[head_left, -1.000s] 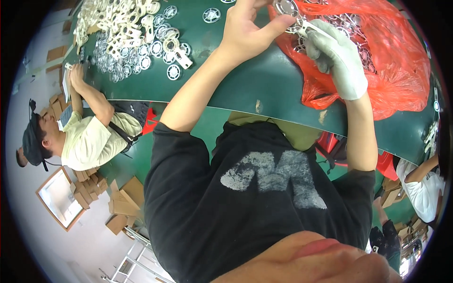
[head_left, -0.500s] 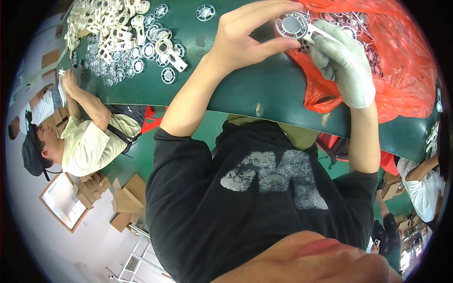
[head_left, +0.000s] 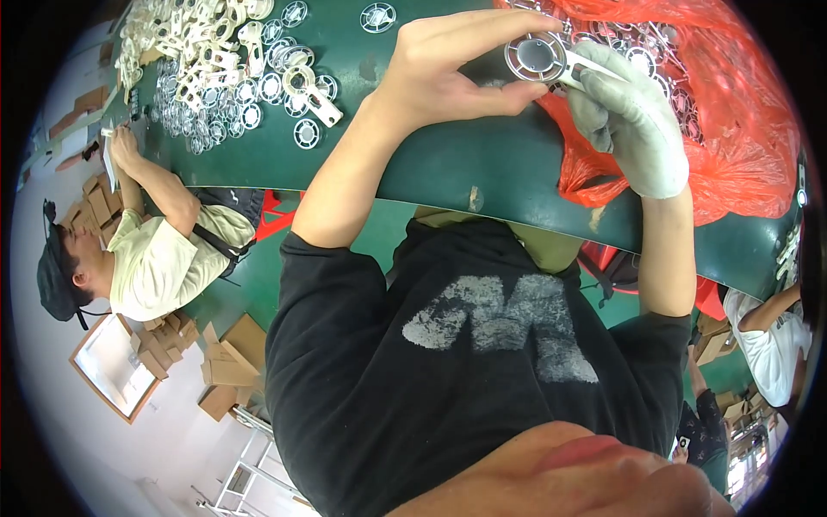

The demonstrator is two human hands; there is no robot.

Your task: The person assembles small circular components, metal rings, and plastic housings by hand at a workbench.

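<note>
A fan-shaped part [head_left: 536, 57], with a round silver spoked head and a white handle, is held between my hands above the table. My bare left hand [head_left: 435, 77] pinches the head's rim between thumb and fingers. On my right hand [head_left: 633, 121] is a pale grey work glove; its fingers are closed round the handle and hide part of it. Just behind that hand, an open red plastic bag [head_left: 749, 95] holds many similar silver parts [head_left: 642, 59].
The green table [head_left: 491, 159] carries a heap of cream handled parts [head_left: 202, 34] at the far left. Silver spoked rings [head_left: 194, 116] lie in front of it, and one ring [head_left: 377, 17] sits apart. A person in a cap [head_left: 164, 258] works at the left.
The part's round head has shifted slightly right and down and faces me a little differently. Both hands keep hold of it. The person at left has moved slightly.
</note>
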